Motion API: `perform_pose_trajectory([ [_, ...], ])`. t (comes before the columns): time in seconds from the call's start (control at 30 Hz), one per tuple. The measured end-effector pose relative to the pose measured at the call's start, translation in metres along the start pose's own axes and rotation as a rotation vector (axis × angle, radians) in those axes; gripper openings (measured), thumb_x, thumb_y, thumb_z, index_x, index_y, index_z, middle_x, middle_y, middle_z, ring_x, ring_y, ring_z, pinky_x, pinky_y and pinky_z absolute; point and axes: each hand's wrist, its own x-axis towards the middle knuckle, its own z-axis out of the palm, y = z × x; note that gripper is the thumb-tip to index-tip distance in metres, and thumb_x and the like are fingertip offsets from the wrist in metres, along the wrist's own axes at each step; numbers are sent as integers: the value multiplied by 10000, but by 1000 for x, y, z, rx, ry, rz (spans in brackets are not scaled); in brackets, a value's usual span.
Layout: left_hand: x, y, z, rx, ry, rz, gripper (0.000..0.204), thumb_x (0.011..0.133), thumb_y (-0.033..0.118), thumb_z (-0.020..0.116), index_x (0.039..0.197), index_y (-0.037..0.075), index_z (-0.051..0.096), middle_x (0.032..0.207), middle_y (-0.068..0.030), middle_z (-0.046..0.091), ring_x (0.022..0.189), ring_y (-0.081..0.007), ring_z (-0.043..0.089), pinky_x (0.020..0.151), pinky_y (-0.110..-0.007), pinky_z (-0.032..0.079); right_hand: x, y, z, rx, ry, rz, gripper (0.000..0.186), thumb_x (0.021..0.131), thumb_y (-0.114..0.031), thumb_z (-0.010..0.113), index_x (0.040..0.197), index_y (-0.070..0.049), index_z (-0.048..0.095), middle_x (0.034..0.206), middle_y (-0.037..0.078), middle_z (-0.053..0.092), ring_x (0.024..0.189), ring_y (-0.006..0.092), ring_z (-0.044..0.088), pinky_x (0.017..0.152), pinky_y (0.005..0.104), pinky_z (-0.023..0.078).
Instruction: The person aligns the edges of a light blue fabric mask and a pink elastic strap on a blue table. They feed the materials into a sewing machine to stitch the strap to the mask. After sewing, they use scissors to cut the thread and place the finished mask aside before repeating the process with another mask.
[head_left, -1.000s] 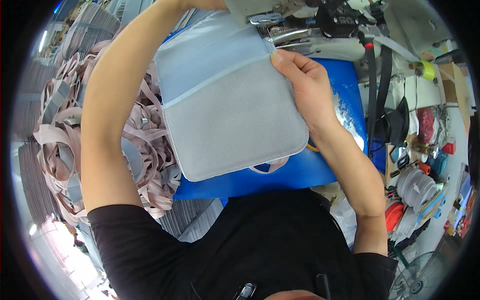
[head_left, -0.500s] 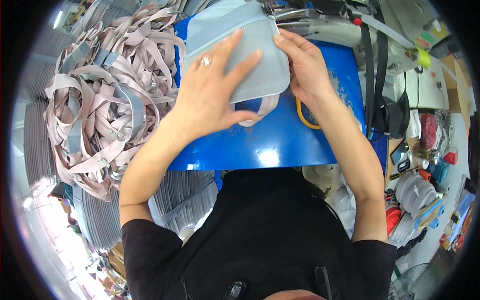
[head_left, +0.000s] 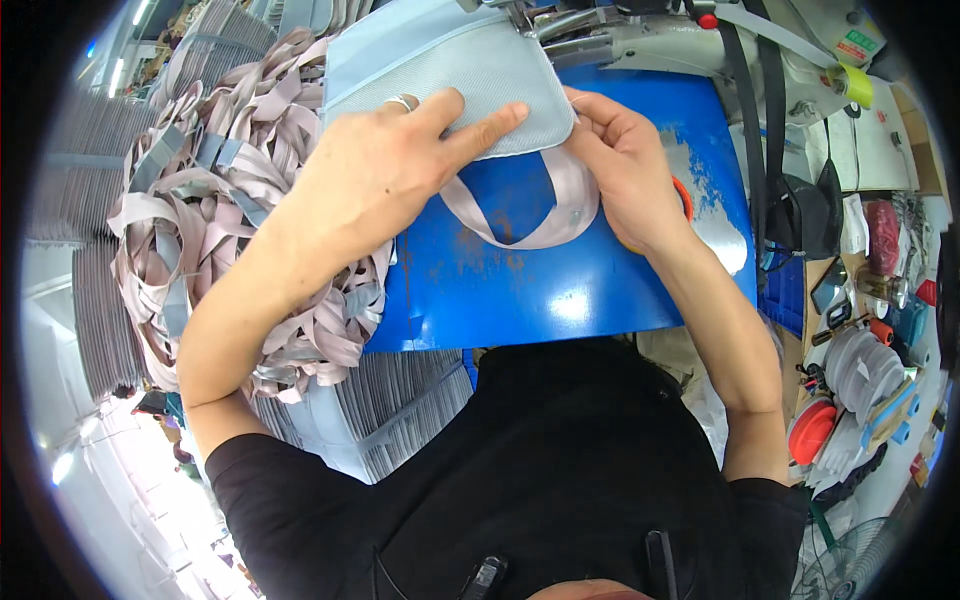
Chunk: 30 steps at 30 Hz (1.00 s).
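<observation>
- My left hand [head_left: 390, 165] lies palm down at the upper centre of the frame, resting over the lower edge of the grey-blue fabric panel [head_left: 500, 75].
- One finger of it stretches to the right across the mesh, set apart from the others, which bend at the knuckles; the hand grasps nothing I can see. A ring [head_left: 403, 102] sits on one of them.
- My right hand [head_left: 630, 160] is right of centre, at the panel's lower right corner. Its thumb and fingers are drawn in narrow there, touching the edge; I cannot tell whether they pinch the panel, the strap loop [head_left: 545, 235] or both.
- The panel fills the top centre, its upper part running toward the sewing machine [head_left: 660, 50] at the upper right.
- The pale pinkish loop hangs from under the panel's lower edge, curving over the blue table [head_left: 480, 310] in the middle of the frame.
- An orange-red curved handle [head_left: 684, 200] shows just beside my right wrist.
- A heap of similar straps [head_left: 170, 240] lies left of my left forearm, with stacked panels [head_left: 375, 410] at the lower left.
</observation>
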Motion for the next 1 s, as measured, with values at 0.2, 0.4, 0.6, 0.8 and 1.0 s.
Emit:
perform_pose_trajectory([
  [0.2, 25, -38, 2, 30, -18, 57, 733, 851, 47, 680, 1517, 312, 528, 928, -83, 561, 710, -253, 671, 622, -374, 578, 41, 14, -2, 123, 18, -3, 343, 1024, -99, 628, 1312, 87, 611, 1124, 150, 734, 1001, 151, 694, 869, 281, 556],
  [0.4, 44, -68, 2, 169, -12, 158, 596, 866, 91, 705, 1446, 197, 614, 1036, -98, 643, 799, -253, 703, 664, -361, 572, 57, 18, -2, 115, 33, 4, 284, 1023, -73, 625, 1265, 75, 618, 1100, 118, 734, 942, 118, 706, 838, 258, 571],
  [0.6, 54, -52, -22, 57, -139, 130, 313, 851, 58, 620, 1147, -6, 702, 903, -203, 661, 680, -316, 709, 589, -416, 564, 57, 25, 3, 118, 81, -10, 269, 1007, -65, 629, 1230, 85, 633, 1024, 124, 750, 861, 125, 705, 759, 268, 572],
  [0.8, 62, -14, -15, -24, -105, -32, 161, 788, 55, 646, 879, -66, 702, 785, -206, 678, 697, -327, 713, 611, -395, 570, 54, 22, 4, 54, 92, 5, 239, 1019, -106, 639, 1206, 42, 647, 932, 91, 741, 690, 117, 693, 548, 285, 592],
  [1.0, 81, 24, 11, -173, 127, -271, 117, 752, 116, 670, 776, 8, 709, 724, -179, 689, 674, -323, 710, 636, -403, 569, 54, 31, 0, 43, 53, -31, 266, 1028, -81, 617, 1268, 35, 631, 1018, 81, 739, 851, 94, 696, 730, 243, 572],
])
